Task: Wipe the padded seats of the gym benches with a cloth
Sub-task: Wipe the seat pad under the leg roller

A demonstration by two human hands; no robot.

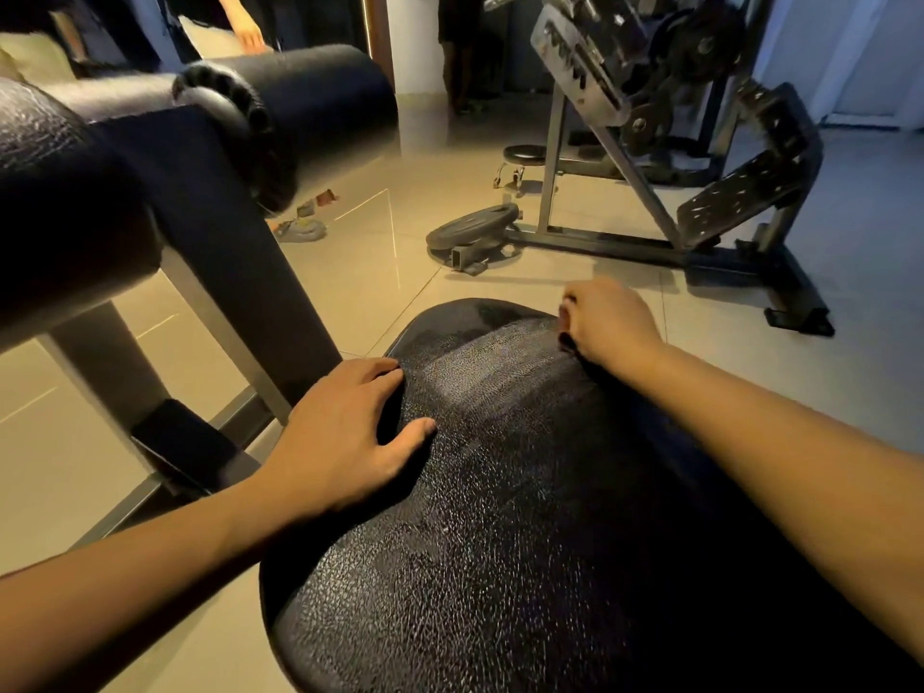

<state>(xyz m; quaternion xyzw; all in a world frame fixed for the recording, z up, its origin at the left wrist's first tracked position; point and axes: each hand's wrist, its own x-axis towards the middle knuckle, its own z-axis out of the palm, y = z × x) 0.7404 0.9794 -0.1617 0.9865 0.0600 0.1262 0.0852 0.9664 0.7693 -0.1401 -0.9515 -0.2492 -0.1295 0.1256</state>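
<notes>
A black padded bench seat (500, 492) with a pebbled surface fills the lower middle of the head view. My left hand (345, 432) rests on its left edge, fingers spread and thumb lying on the padding. My right hand (607, 320) is at the seat's far right edge, fingers curled over a small dark thing (567, 341), probably the cloth, of which only a sliver shows. A paler streak runs across the seat between my hands.
Black roller pads (300, 102) on a steel frame (240, 312) stand close at the left. A weight plate (472, 227) lies on the tiled floor ahead, beside a plate-loaded machine (665, 142). A small wheeled stool (522, 160) stands behind. Another person's hand (247, 30) shows at top left.
</notes>
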